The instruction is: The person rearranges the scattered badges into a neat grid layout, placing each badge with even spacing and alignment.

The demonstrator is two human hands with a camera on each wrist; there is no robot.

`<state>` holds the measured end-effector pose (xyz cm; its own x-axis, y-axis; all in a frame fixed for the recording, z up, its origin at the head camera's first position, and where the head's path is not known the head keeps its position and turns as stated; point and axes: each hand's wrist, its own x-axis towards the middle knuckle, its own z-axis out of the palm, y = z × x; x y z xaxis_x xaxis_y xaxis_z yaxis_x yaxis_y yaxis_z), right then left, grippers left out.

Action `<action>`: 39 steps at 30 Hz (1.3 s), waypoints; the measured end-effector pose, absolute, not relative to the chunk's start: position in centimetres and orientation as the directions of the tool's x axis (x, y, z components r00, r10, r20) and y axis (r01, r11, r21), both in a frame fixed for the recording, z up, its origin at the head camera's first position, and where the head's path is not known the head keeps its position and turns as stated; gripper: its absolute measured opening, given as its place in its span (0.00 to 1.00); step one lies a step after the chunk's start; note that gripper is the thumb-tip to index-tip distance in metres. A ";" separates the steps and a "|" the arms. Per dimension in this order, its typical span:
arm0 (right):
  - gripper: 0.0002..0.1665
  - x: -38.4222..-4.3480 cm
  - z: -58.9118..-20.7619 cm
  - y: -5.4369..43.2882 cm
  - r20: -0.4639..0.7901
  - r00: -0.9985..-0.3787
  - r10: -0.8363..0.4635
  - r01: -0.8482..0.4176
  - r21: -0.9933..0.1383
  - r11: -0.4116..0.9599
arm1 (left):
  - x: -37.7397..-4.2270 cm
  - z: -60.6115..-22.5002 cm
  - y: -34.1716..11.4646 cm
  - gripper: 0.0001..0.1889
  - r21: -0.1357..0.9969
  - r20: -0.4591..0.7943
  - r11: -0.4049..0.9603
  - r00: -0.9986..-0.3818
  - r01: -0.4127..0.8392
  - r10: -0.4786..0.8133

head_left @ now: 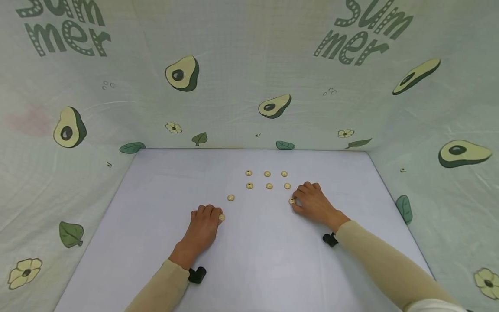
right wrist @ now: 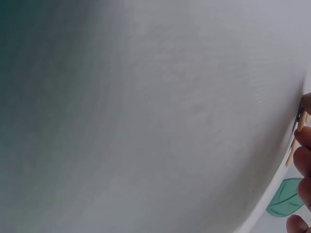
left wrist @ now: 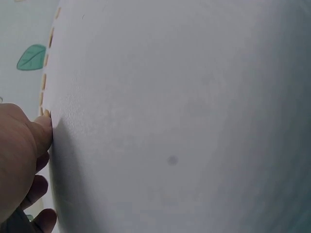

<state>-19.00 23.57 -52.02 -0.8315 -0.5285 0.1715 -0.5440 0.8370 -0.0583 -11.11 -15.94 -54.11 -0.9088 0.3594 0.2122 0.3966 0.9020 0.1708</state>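
Observation:
Near the left of the group, my left hand (head_left: 202, 227) pinches a small round tan button-like disc (head_left: 221, 217) between thumb and forefinger, low over the white tabletop. Its thumb and curled fingers show at the left edge of the left wrist view. My right hand (head_left: 313, 203) pinches a similar tan disc (head_left: 292, 201) at the group's right side; only its fingertips appear in the right wrist view. Behind the hands lie two rows of three matching discs, including one at the back (head_left: 267, 173) and one in front (head_left: 269, 186). Another loose disc (head_left: 231, 197) lies just beyond my left hand.
The white tabletop (head_left: 265, 260) is bounded at the back and both sides by hanging pale cloth (head_left: 230, 99) printed with avocados, leaves and flowers. Black wrist-worn devices (head_left: 197, 275) sit by both cuffs, close over the tabletop.

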 end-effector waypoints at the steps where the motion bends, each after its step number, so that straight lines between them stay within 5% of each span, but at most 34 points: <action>1: 0.12 -19.0 -52.0 23.6 0.173 -0.831 -0.529 -0.545 -0.054 0.837 | -11.1 -54.1 -15.9 0.13 0.171 0.214 0.901 -0.908 0.398 0.361; 39: 0.11 -19.3 -52.3 23.6 0.151 -0.820 -0.553 -0.567 -0.071 0.821 | -11.2 -54.1 -15.8 0.13 0.164 0.203 0.906 -0.913 0.389 0.355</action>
<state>-19.28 23.57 -52.27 -0.8197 -0.5527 0.1505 -0.5666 0.8209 -0.0711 -11.19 -15.84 -54.05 -0.9125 0.3552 0.2028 0.3892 0.9064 0.1640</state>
